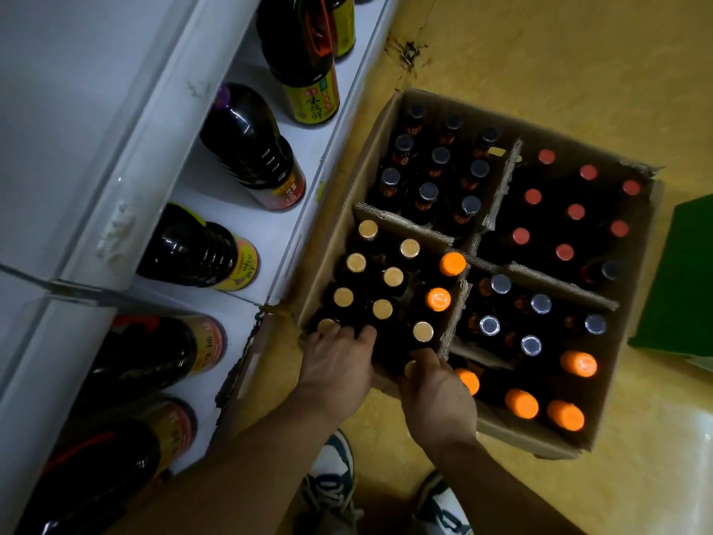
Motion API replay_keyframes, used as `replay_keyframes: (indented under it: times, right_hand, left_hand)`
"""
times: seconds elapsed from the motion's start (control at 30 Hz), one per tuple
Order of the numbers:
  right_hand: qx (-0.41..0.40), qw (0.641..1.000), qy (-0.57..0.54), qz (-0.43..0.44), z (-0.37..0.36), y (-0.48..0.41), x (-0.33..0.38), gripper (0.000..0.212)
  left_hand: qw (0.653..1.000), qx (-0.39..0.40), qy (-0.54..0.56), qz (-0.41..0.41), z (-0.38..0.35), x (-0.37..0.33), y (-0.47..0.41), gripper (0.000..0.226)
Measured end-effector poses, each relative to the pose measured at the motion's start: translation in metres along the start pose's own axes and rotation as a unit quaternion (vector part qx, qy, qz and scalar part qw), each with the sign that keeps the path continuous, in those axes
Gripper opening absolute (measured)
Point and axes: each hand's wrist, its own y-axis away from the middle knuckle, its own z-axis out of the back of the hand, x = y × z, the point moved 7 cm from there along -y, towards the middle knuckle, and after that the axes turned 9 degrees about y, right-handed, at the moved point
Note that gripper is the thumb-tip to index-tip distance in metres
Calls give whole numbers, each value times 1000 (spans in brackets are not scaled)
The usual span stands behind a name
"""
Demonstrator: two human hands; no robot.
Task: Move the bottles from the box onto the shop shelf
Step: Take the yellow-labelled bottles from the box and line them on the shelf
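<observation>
Reaching into the cardboard box (360, 164) on the yellow floor (540, 52), both hands work its near-left compartment. The right hand (438, 397) has thumb and fingers curled round a gold-capped bottle (411, 368) standing in the near corner. The left hand (337, 366) bends its fingers down among the other gold-capped bottles (392, 277); whether it grips one I cannot tell. Just beside the box, to its left, the white shelf (277, 225) carries large dark bottles (247, 148).

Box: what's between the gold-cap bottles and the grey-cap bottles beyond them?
A corrugated cardboard divider stands between the gold-cap bottles and those grey-cap bottles, seen in the head view.
</observation>
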Motion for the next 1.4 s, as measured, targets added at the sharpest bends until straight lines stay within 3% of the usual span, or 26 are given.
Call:
replay_keyframes:
  times: [0.67,1.4]
  right_hand:
    - [-28,999,13,32,103,81,36,27]
    - [-62,991,4,114,311,249,67,27]
  left_hand:
    - [997,-48,45,-28,100,-38,74,23]
    - [992,-101,71,-2,288,-140,240,30]
